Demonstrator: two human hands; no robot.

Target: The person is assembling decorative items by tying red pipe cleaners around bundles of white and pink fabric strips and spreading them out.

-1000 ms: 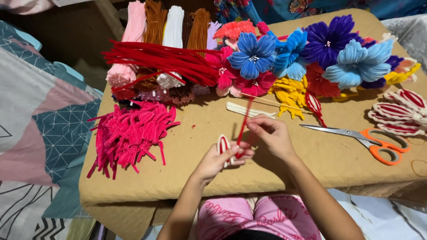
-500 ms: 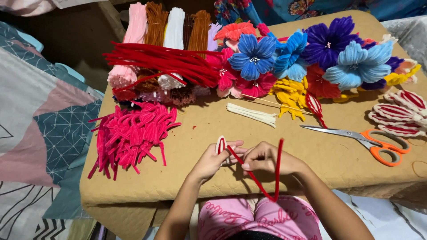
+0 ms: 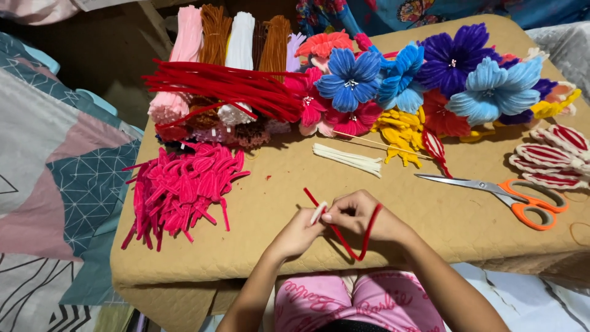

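Head view: both hands (image 3: 335, 222) together, clamped on a red pipe cleaner (image 3: 353, 237), over a tan quilted table (image 3: 455, 215) beside a patterned bedspread (image 3: 55, 178).

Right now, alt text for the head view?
Two hands, left hand and right hand, bend a red pipe cleaner over a tan table, with pink petal pieces, pipe-cleaner flowers and orange-handled scissors nearby.

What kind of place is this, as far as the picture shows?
Probably a home craft corner: a padded tan table holds bundles of pipe cleaners, finished pipe-cleaner flowers and orange-handled scissors, with patterned bedding beside it.
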